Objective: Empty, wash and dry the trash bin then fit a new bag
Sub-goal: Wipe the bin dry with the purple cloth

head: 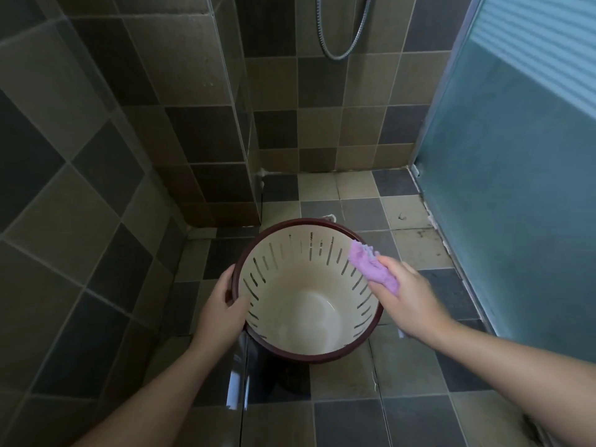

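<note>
A person stands over a tiled shower floor (348,382). The left hand (222,309) grips the left rim of a round trash bin (309,304), thumb inside. The bin, cream inside with slotted walls and a dark red rim, stands upright on the floor, empty. The right hand (411,300) clutches a purple cloth (374,267) against the bin's right inner rim. A frosted glass door (516,175) stands at right.

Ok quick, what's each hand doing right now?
Left hand: holds the rim of the bin, thumb inside.
Right hand: holds the purple cloth at the bin's rim.
</note>
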